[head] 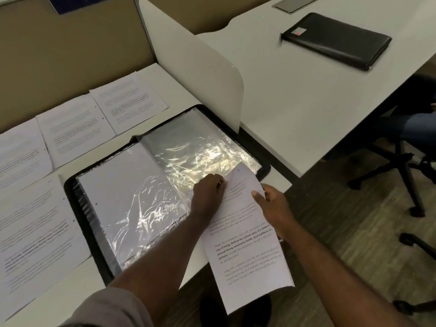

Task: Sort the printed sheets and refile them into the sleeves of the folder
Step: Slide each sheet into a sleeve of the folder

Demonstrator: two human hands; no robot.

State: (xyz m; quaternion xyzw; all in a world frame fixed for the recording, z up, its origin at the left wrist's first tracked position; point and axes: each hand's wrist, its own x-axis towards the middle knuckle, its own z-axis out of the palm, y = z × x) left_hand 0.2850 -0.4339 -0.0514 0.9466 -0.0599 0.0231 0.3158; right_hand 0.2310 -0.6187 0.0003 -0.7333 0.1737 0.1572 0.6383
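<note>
- White desk [295,95] in a cubicle, tan partition behind, a white divider [195,74] standing between my spot and the next; a closed black folder [337,40] lies well apart on the far side.
- More printed sheets [70,123] lie in rows on the desk to my left, text up.
- Open folder [89,223] sits in front of me, clear sleeves fanned to both sides. The left-page sleeve [125,197] already looks filled; the right-page sleeve [200,147] looks empty and shiny.
- Left hand [207,197] rests at the near edge of the right-page sleeve, fingers curled on the top corner of the sheet [247,246].
- Right hand [271,208] pinches the sheet's right edge, thumb on the printed face.
- The sheet's long axis runs from the sleeve's near edge back toward me, its lower half hanging past the desk edge.
- Judgement: the sleeve lies ahead and slightly left of both hands; left hand is nearer its mouth. Whether the corner is inside yet, I cannot tell.
</note>
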